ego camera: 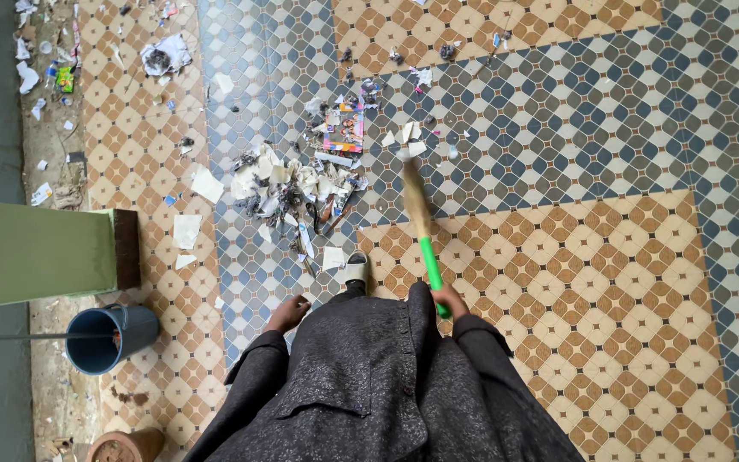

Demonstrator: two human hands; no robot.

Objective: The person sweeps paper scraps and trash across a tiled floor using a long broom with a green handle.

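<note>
My right hand (450,299) grips the green handle of a broom (422,224). Its straw bristles reach forward to some white paper scraps (410,139) on the patterned tile floor. Left of the bristles lies a pile of torn paper and litter (297,188), with a colourful printed sheet (345,128) at its far edge. My left hand (288,313) hangs low beside my dark coat, fingers loosely curled, holding nothing. One sandalled foot (356,269) stands just behind the pile.
A blue bucket (109,336) stands at the left near a green wall end (40,251). A clay pot (126,447) sits at the bottom left. More scraps (164,56) lie scattered along the far left floor strip.
</note>
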